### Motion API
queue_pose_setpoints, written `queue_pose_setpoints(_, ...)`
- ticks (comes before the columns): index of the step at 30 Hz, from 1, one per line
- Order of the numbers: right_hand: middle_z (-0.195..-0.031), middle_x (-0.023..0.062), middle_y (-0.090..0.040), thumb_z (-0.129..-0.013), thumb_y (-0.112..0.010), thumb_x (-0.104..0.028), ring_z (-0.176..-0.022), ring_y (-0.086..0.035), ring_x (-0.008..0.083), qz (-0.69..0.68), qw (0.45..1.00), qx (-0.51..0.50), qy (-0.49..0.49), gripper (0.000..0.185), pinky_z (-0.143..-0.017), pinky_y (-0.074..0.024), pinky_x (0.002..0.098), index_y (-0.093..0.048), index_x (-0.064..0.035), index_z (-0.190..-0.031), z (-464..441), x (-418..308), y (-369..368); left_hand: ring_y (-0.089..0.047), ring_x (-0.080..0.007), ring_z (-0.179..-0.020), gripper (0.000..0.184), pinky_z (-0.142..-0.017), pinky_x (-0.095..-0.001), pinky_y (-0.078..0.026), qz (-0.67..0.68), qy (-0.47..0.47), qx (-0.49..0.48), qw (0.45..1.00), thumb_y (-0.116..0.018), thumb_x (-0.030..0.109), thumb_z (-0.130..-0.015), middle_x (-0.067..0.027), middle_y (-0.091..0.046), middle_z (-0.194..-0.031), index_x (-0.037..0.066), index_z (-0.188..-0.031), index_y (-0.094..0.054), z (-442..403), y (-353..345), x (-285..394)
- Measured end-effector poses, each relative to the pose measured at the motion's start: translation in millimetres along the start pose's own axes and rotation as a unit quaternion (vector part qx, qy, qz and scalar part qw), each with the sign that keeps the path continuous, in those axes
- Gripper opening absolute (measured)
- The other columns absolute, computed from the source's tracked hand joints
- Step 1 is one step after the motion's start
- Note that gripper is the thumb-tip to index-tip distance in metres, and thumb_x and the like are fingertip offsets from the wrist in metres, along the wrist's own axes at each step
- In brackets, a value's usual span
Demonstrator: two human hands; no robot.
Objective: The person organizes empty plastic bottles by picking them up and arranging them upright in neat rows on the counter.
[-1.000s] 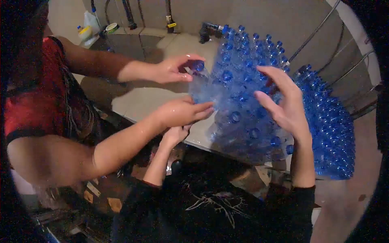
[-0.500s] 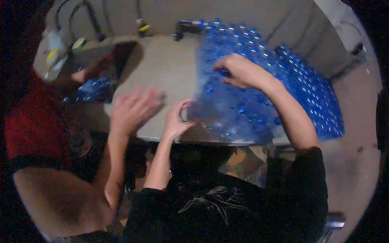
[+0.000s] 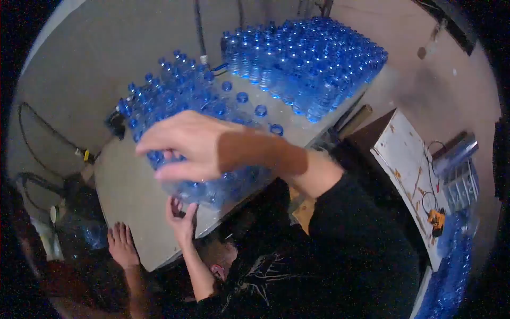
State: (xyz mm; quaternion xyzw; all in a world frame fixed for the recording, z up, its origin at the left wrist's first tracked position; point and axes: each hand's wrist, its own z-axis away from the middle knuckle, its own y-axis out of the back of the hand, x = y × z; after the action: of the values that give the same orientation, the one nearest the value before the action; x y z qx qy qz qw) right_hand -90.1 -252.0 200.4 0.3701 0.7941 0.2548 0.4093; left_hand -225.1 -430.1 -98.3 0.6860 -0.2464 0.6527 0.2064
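Observation:
Blue-tinted clear plastic bottles (image 3: 234, 183) stand in a tight group on the table, their blue necks upward. My right hand (image 3: 186, 143) is over the left part of this group, slightly blurred, with thumb and fingers apart. Bottle tops show between them; whether it touches any is hidden. At the group's near left corner is my left hand (image 3: 182, 220), its thumb and fingers apart in a curve beside the closest bottles. I cannot tell whether it touches one.
Another person's hand (image 3: 122, 244) lies on the left end of the table (image 3: 127, 186). A second large block of bottles (image 3: 313, 58) stands at the back right. To the right are a white board (image 3: 404, 165), an orange tool (image 3: 436, 220) and more blue bottles (image 3: 449, 271).
The view has swung right, bringing the second bottle block and white board in. My right hand has come nearer the camera. The other person's hand, raised before, now rests on the table.

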Motion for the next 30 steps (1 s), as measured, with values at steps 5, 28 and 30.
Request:
queue_pose_setpoints(5, -0.082, 0.0099, -0.067, -0.086, -0.068, -0.017, -0.071, -0.064, 0.0190, -0.102, 0.962, 0.228, -0.112, 0.024, -0.066, -0.0525, 0.0318, -0.069, 0.0011, -0.102, 133.9, -21.1, 25.8, -0.054, -0.0181, -0.111, 0.058, -0.097, -0.0318, -0.043, 0.114, -0.019, 0.002, 0.993, -0.075, -0.002, -0.076, -0.0094, -0.056, -0.120, 0.000, -0.130, -0.051, 10.3, 9.1, 12.4)
queue_pose_setpoints(28, -0.096, 0.0105, -0.070, -0.096, -0.054, -0.026, -0.086, -0.063, 0.0208, 0.117, 0.849, 0.264, -0.442, 0.034, -0.079, -0.0504, 0.0348, -0.068, 0.0013, -0.110, 305.6, 229.9, -11.0, -0.063, -0.0103, -0.080, 0.029, -0.076, -0.0254, -0.052, -0.017, 0.034, 0.173, 0.984, -0.071, 0.017, -0.087, -0.0040, -0.068, -0.090, -0.001, -0.110, -0.067, -6.3, -10.1, 21.4)
queue_pose_setpoints(30, -0.096, 0.0103, -0.069, -0.095, -0.053, -0.026, -0.083, -0.063, 0.0207, -0.085, 0.799, 0.378, -0.460, 0.034, -0.075, -0.0515, 0.0345, -0.068, 0.0024, -0.109, 368.4, 305.3, -19.5, -0.062, -0.0089, -0.078, 0.029, -0.073, -0.0237, -0.050, 0.009, 0.046, 0.177, 0.983, -0.071, 0.017, -0.088, -0.0028, -0.068, -0.087, -0.001, -0.110, -0.068, -7.5, -15.4, 27.3)
